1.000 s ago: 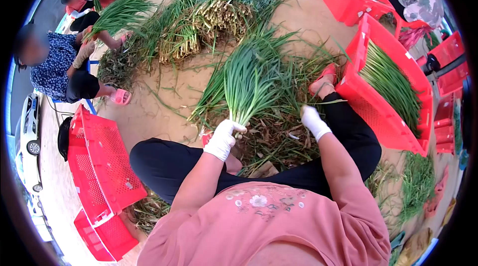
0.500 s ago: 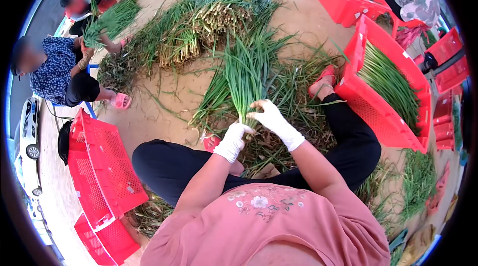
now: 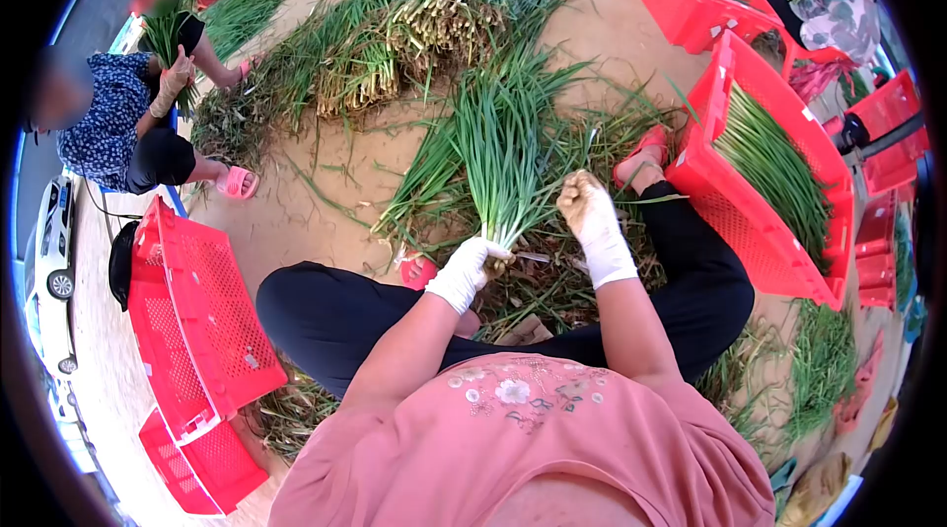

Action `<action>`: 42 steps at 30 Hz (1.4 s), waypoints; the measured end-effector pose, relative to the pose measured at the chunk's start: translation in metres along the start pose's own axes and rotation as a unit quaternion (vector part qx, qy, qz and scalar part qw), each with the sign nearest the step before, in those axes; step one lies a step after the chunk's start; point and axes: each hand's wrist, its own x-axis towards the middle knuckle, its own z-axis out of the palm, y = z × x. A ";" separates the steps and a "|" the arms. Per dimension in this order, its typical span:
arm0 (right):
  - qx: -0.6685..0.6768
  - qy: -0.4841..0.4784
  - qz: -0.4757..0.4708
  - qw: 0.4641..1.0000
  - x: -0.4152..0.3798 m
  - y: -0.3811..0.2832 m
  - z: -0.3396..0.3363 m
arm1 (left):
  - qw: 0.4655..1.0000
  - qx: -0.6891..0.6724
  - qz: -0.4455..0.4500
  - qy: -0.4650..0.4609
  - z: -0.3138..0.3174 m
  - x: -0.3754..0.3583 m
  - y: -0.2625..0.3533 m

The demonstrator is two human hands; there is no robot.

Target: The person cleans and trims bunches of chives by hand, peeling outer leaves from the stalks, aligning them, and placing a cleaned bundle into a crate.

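In a white glove, my left hand (image 3: 470, 268) grips a bunch of garlic chives (image 3: 498, 157) by its pale stem ends. The green leaves fan out away from me over more chives and loose leaf litter. My right hand (image 3: 589, 208), gloved in white with brown-stained fingers, is raised to the right of the bunch and apart from it. Its fingers are curled closed, and whatever they may hold is hidden. Beneath both hands lies a heap of stripped leaves and dirt (image 3: 538, 300) between my legs.
Ahead stands a big pile of untrimmed chives (image 3: 444, 29). A red crate (image 3: 779, 231) with chives is at my right; stacked red crates (image 3: 202, 310) are at my left. A co-worker (image 3: 113, 122) sits at the far left holding chives. Another person (image 3: 834, 9) is at the upper right.
My right hand has left the stems, moved right and up, and its fingers have curled in. My left hand keeps hold of the bunch. The co-worker at left has shifted their chives.
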 end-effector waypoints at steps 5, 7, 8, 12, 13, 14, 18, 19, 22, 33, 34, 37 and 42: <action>-0.023 -0.124 -0.185 0.975 -0.027 -0.104 0.028 | 1.000 0.005 -0.013 0.015 -0.006 -0.002 0.003; -0.018 -0.201 -0.200 0.959 -0.047 -0.135 0.011 | 1.000 0.002 -0.007 0.013 -0.005 -0.003 0.005; -0.084 -0.145 -0.157 0.973 -0.054 -0.141 -0.006 | 1.000 -0.001 -0.001 0.010 -0.004 -0.003 0.005; -0.921 0.198 0.033 0.334 -0.065 -0.071 -0.027 | 1.000 -0.024 -0.006 -0.009 0.004 -0.004 0.006; -0.910 0.099 -0.089 0.393 -0.057 -0.042 -0.041 | 1.000 -0.021 -0.007 -0.012 0.004 -0.001 0.007; -0.788 0.024 -0.077 0.610 -0.046 -0.011 -0.038 | 0.999 -0.029 -0.008 -0.019 0.004 0.003 0.006; -0.721 0.074 0.028 0.688 -0.012 0.070 0.002 | 0.999 -0.043 0.009 -0.009 -0.002 0.014 -0.009; -0.711 0.079 0.036 0.698 0.001 0.081 -0.010 | 0.999 -0.044 0.002 -0.014 -0.002 0.011 -0.009; -0.680 0.082 0.044 0.727 0.010 0.090 -0.009 | 0.999 -0.053 0.007 0.002 -0.001 0.009 -0.010; -0.389 0.149 0.111 0.903 -0.033 0.074 -0.008 | 0.993 -0.107 -0.038 -0.018 -0.002 0.016 -0.014; -0.423 0.142 0.103 0.889 -0.033 0.073 -0.008 | 0.994 -0.107 -0.028 -0.018 -0.001 0.017 -0.015; -0.475 0.124 0.075 0.868 -0.036 0.073 -0.010 | 0.994 -0.107 -0.018 -0.026 -0.001 0.016 -0.017; -0.650 -0.011 0.075 0.756 -0.049 0.072 -0.001 | 0.993 -0.112 -0.004 -0.039 -0.003 0.015 -0.019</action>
